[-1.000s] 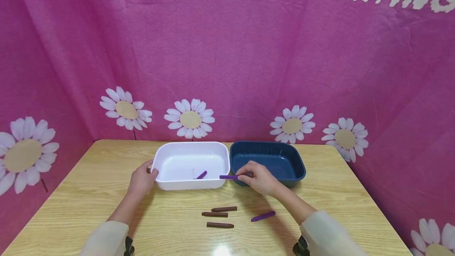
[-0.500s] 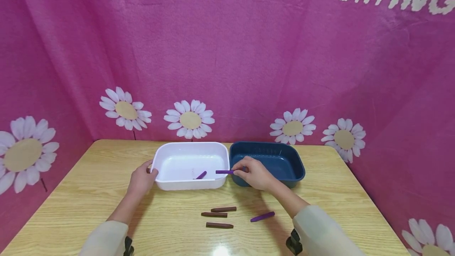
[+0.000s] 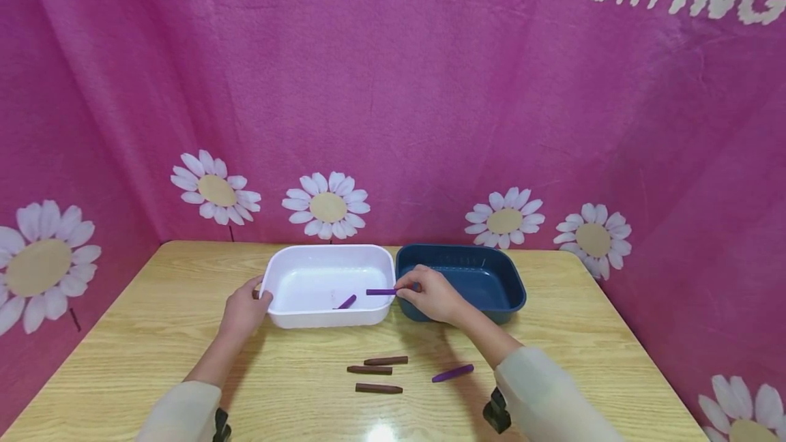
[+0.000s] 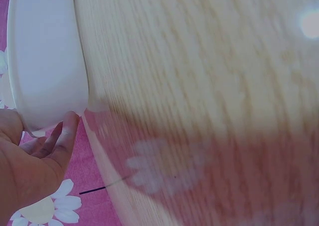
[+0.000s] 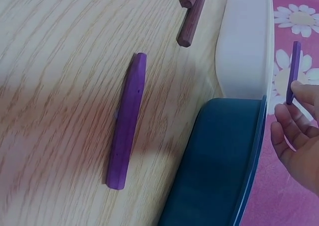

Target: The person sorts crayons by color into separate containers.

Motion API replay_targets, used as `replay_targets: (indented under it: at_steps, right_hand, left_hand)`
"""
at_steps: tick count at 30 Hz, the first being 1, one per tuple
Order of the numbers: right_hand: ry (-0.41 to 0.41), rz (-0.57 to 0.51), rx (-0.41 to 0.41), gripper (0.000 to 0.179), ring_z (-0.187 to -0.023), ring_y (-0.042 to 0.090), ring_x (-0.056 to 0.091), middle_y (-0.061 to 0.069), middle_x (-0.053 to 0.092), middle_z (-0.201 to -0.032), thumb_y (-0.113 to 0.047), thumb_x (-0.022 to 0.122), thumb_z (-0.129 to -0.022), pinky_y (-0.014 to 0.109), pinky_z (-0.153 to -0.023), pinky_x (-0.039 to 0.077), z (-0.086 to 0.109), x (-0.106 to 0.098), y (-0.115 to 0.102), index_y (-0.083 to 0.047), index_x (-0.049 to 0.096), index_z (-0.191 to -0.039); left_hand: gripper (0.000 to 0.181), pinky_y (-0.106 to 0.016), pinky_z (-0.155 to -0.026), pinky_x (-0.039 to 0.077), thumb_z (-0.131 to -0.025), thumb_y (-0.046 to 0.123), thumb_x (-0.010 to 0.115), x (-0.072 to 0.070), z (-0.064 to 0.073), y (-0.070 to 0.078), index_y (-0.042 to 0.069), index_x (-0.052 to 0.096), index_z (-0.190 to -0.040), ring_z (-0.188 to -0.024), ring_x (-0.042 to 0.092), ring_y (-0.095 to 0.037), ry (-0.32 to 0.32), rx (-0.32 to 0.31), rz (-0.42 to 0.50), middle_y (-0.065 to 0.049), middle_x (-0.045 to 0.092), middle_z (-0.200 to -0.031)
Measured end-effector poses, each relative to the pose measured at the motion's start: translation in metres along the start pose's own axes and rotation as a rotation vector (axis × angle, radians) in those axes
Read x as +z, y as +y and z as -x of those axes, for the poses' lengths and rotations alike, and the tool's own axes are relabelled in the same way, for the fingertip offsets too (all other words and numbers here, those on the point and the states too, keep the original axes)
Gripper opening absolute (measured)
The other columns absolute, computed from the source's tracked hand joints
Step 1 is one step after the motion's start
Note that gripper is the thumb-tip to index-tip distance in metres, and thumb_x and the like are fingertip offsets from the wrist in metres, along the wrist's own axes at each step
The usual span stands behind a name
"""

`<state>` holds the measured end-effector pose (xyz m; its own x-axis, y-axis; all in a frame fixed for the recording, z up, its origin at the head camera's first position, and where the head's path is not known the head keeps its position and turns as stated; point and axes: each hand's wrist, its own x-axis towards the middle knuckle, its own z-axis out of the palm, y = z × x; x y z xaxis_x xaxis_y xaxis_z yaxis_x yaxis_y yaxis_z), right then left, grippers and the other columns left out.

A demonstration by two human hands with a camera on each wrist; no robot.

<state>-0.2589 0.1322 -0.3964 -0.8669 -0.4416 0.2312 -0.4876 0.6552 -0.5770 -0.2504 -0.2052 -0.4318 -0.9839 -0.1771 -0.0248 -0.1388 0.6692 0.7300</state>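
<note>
My right hand (image 3: 432,293) pinches a purple crayon (image 3: 381,292) by one end, above the right side of the white bin (image 3: 331,319). In the right wrist view, thumb and fingertips grip that crayon (image 5: 294,69). The left hand (image 3: 244,309) holds the white bin at its left end; the left wrist view has its thumb by the rim and fingers against the outer wall (image 4: 50,61). Another purple crayon (image 3: 347,302) lies inside the white bin. On the table are one more purple crayon (image 3: 453,373) and three brown crayons (image 3: 379,389).
A dark blue bin (image 3: 516,302) stands directly right of the white one, partly behind my right hand. Both sit near the back edge of the wooden table (image 3: 295,387). A pink flowered cloth (image 3: 393,121) hangs behind and at the sides.
My right hand has moved left and slightly away from me, bringing the pinched purple crayon over the white bin. The left hand has stayed on the bin.
</note>
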Motion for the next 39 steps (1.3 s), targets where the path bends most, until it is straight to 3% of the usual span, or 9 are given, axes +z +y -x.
replay_targets:
  at_steps: [8, 29, 39]
  right_hand:
    - [0.001, 0.005, -0.024, 0.011, -0.066, 0.008, 0.042, 0.001, 0.057, -0.080, -0.012, 0.065, -0.085, 0.020, -0.059, 0.038, -0.006, 0.003, -0.001, -0.008, 0.073, -0.092]
    - [-0.023, 0.003, 0.020, 0.013, -0.064, 0.010, 0.043, 0.002, 0.054, -0.080, -0.014, 0.062, -0.088, 0.021, -0.060, 0.039, -0.019, 0.009, -0.009, -0.008, 0.072, -0.095]
    - [-0.016, 0.018, 0.007, 0.014, -0.071, 0.010, 0.046, 0.003, 0.057, -0.082, -0.013, 0.062, -0.087, 0.022, -0.065, 0.041, -0.028, 0.016, -0.013, -0.007, 0.072, -0.094]
  left_hand:
    - [0.053, -0.037, -0.073, 0.049, -0.092, 0.014, 0.045, 0.000, -0.001, 0.000, -0.007, 0.036, -0.139, -0.090, 0.056, -0.032, -0.009, -0.027, 0.005, -0.028, 0.059, -0.106]
    - [0.052, -0.033, -0.070, 0.048, -0.091, 0.014, 0.046, 0.000, 0.003, 0.001, -0.006, 0.037, -0.139, -0.088, 0.054, -0.030, 0.000, -0.025, 0.000, -0.026, 0.058, -0.104]
    - [0.052, -0.030, -0.069, 0.047, -0.092, 0.015, 0.045, 0.001, 0.003, 0.000, -0.005, 0.036, -0.140, -0.091, 0.053, -0.030, -0.010, -0.037, 0.009, -0.026, 0.057, -0.107]
